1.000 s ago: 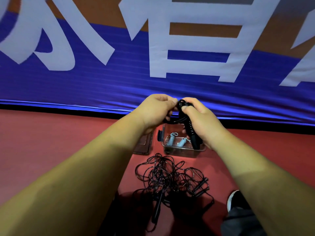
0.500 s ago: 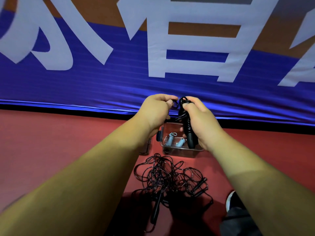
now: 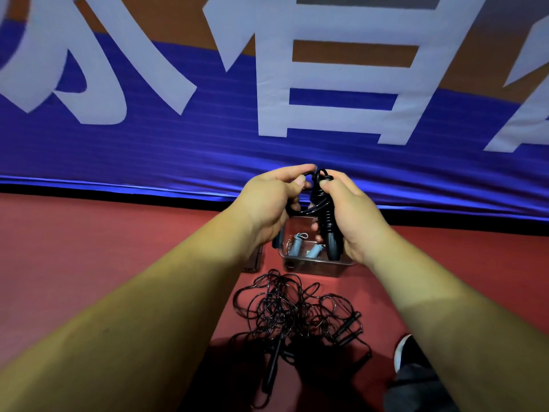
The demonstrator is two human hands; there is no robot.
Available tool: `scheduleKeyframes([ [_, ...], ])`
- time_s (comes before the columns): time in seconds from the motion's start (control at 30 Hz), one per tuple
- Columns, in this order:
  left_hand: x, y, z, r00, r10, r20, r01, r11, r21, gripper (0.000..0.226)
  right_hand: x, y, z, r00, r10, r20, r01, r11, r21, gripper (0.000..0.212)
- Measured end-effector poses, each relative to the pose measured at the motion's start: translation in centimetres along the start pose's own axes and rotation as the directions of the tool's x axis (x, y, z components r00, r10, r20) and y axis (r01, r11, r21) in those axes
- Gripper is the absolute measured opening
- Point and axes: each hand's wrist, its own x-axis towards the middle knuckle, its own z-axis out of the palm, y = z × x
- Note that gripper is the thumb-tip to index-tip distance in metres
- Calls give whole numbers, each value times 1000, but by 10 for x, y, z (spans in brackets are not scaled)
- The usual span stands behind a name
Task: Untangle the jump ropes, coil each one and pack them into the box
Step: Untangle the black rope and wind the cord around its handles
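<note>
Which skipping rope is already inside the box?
The rope with light blue handles, lying in the clear box. The left hand and right hand hold a black rope, while a black tangle lies on the floor.

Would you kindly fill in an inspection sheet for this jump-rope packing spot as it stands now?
Surface: red floor, shadowed near the person.
Job's things: clear box on the floor, pale blue handles inside; tangled black ropes heaped on the near side of it; coiled black rope held up in both hands.
Clutter: dark flat item left of the box, mostly hidden by the arm.
Grippers: left hand pinches the cord at the top; right hand grips the wound bundle.
Cables: nothing seen apart from the ropes.
Surroundings: blue banner with white characters behind; shoe at lower right.
</note>
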Motion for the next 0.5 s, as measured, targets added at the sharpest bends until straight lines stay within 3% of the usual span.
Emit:
scheduleKeyframes([
  [0.3, -7, 1, 0, 990, 30, -140, -15, 994, 107, 7, 0, 1, 0, 998, 13, 67, -11, 1000, -26, 23],
  [0.5, -8, -3, -7, 987, 96, -131, -71, 981, 180, 8, 0, 4, -3, 994, 19, 109, -9, 996, -90, 22],
])
